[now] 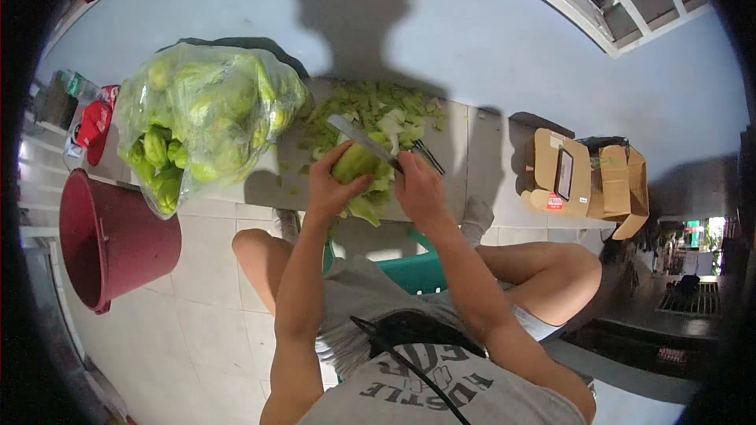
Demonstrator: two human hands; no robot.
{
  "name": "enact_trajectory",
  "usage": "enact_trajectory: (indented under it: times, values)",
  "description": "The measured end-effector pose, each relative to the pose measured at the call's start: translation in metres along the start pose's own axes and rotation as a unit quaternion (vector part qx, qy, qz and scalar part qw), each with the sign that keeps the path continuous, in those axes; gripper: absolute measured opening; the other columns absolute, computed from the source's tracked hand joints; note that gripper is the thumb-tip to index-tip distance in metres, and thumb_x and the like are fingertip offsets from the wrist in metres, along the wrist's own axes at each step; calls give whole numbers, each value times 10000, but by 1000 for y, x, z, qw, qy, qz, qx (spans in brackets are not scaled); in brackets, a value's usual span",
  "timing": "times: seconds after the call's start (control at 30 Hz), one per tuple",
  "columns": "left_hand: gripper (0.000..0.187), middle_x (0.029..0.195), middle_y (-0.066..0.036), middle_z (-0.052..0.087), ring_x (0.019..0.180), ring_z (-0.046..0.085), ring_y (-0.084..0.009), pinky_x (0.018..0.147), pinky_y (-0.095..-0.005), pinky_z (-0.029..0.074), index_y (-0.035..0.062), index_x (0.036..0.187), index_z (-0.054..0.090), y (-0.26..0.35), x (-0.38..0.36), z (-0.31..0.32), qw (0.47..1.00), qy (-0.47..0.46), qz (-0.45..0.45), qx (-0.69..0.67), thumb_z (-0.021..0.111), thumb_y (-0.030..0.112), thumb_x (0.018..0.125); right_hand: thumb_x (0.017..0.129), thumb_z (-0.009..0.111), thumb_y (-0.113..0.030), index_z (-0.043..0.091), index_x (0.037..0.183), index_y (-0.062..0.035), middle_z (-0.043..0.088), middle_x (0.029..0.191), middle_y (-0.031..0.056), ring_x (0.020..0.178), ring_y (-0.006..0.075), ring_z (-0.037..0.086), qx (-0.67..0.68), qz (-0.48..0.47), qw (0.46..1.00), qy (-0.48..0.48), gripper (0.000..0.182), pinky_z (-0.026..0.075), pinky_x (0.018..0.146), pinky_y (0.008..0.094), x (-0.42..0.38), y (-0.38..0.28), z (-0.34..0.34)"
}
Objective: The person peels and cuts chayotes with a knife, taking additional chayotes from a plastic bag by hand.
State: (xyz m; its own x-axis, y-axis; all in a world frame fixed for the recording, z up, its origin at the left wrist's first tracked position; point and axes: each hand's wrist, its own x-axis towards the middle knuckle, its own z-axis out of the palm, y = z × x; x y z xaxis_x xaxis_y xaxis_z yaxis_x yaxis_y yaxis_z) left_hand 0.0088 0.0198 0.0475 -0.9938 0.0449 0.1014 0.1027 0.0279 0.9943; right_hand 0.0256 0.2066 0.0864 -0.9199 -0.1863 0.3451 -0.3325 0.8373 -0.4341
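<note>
A pale green chayote (356, 164) rests in my left hand (327, 182), its fingers wrapped around the left side. My right hand (419, 186) grips a knife (364, 142) by the handle, and the blade slants up and left across the top of the chayote. Behind both hands, a heap of green peelings (370, 102) spreads over the ledge, with paler cut pieces among it. A long strip of peel (364, 210) hangs below the chayote. Just right of the knife lies a dark, thin-pronged utensil (429, 156), partly hidden by my right hand.
A large clear plastic bag (213, 102) full of chayotes stands on the ledge at left. Below it is a dark red bucket (118, 240). Cardboard boxes (559, 173) sit on the ledge at right. A green plastic basket (405, 271) is between my legs.
</note>
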Motion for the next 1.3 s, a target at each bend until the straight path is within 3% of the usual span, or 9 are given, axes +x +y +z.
enact_trajectory:
  times: [0.67,0.77,0.83,0.9,1.0,1.13,1.2,1.23,1.3]
  values:
    - [638,1042,-146,673,961,640,-191,861,-316,506,-62,1195,581,1,4,-15,1000,5,-27,12,804,145,634,832,570,-66,518,985,-68,594,793,151,672,390,615,5,-48,999,7,162,504,575,478,5,19,25]
    - [640,1079,-144,654,977,634,-207,862,-325,510,-45,1225,564,-21,-3,-20,999,-1,-20,-29,794,124,652,850,560,-41,530,969,-19,592,876,201,763,409,594,-65,106,981,-148,125,459,634,487,-25,104,73]
    - [659,1126,-149,634,999,625,-213,862,-334,514,-33,1264,539,-28,13,-24,998,-7,-5,-56,783,110,669,873,549,-60,532,1012,-11,601,888,215,781,421,596,-25,126,987,-95,148,462,644,483,-21,95,57]
    - [642,1242,-157,561,1057,595,-234,858,-377,519,-13,1332,467,-29,5,-15,958,54,-207,-189,722,178,775,896,539,-78,534,1055,-2,610,900,229,799,432,599,17,172,982,-70,175,465,654,478,-45,80,42]
    - [596,1307,-162,501,1092,572,-252,853,-435,523,10,1363,417,-51,17,-18,907,29,-172,-384,628,276,872,929,503,-114,490,1018,-11,593,854,277,832,495,566,74,224,965,-113,136,433,689,539,-28,70,44]
    - [528,1277,-152,527,1055,594,-282,856,-484,518,37,1326,454,-23,9,-18,813,43,-143,-563,567,342,911,909,536,-115,484,1010,6,577,848,274,830,499,557,124,181,975,-28,166,428,691,523,-39,71,56]
    - [495,1161,-149,609,997,626,-293,844,-477,536,57,1270,513,-60,3,-29,744,-105,-311,-582,599,348,878,899,550,-112,484,1011,11,574,847,269,827,497,557,119,169,978,-28,179,431,687,518,-39,69,54]
    - [495,1161,-149,609,997,626,-293,844,-477,536,57,1270,513,-63,2,-28,745,-100,-308,-584,599,348,878,899,553,-100,498,999,18,585,796,258,780,480,568,108,152,982,-26,165,446,658,489,-40,66,52]
    - [469,1121,-145,627,956,640,-276,825,-459,544,63,1243,528,-71,4,-26,864,0,-241,-442,621,333,870,900,555,-89,511,988,26,595,745,247,733,462,580,102,136,985,-22,151,461,630,461,-38,62,52]
